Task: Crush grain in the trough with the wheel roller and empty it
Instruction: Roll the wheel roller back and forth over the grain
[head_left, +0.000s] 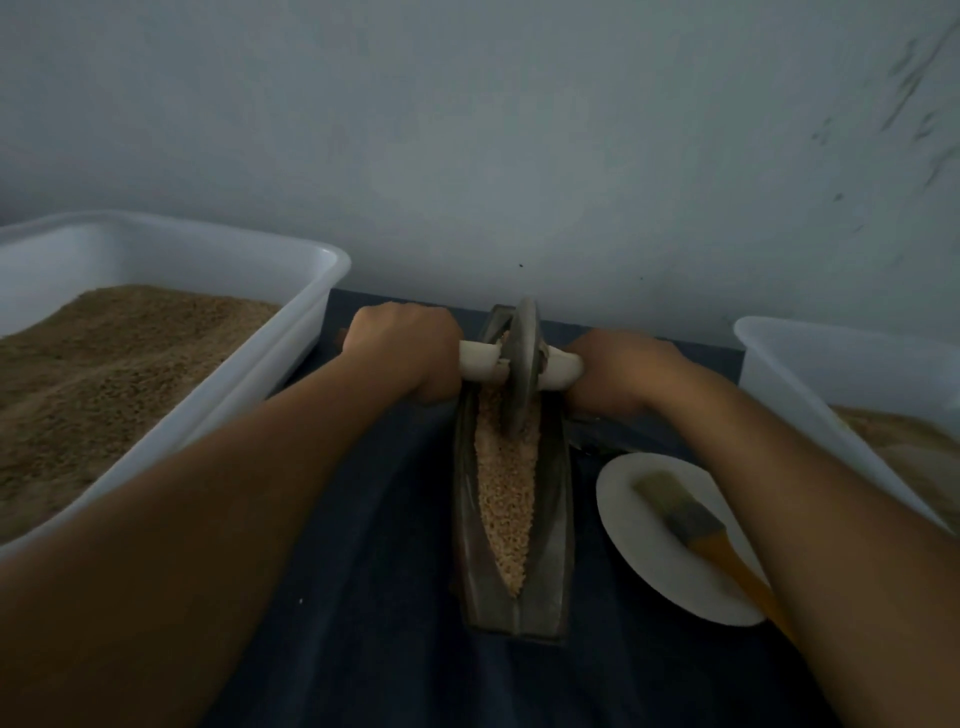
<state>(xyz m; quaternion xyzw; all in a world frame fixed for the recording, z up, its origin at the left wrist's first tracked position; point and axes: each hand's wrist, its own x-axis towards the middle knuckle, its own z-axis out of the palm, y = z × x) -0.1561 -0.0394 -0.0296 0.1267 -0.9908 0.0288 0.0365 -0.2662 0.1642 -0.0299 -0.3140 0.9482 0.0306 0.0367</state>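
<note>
From the head view I look down on a dark table (363, 571) set against a pale wall (467, 130). The trough (467, 519) lies in the middle of it, a narrow boat-shaped metal piece whose long axis runs straight away from me toward the wall, its near end pointing at me and its far end close to the wall. Grain (506, 509) fills its slot along most of that length.

The wheel (522, 364) stands upright on edge in the slot at the far part of the trough, its rim in the grain, its flat faces turned left and right. Its handle (483, 366), a pale bar, passes through the hub and lies crosswise, at right angles to the trough.

My left hand (402, 353) grips the left end of the handle, fingers curled over it. My right hand (618, 371) grips the right end in the same way, fingers wrapped round the bar. Both forearms reach forward on either side of the trough.

To the left, a white tub (311, 332) holds brown grain. To the right, a second tub (810, 384) holds a paler heap. Just right of the trough a white plate (639, 540) carries a brush (696, 525), bristles toward the wall, its yellow handle running under my right forearm.
</note>
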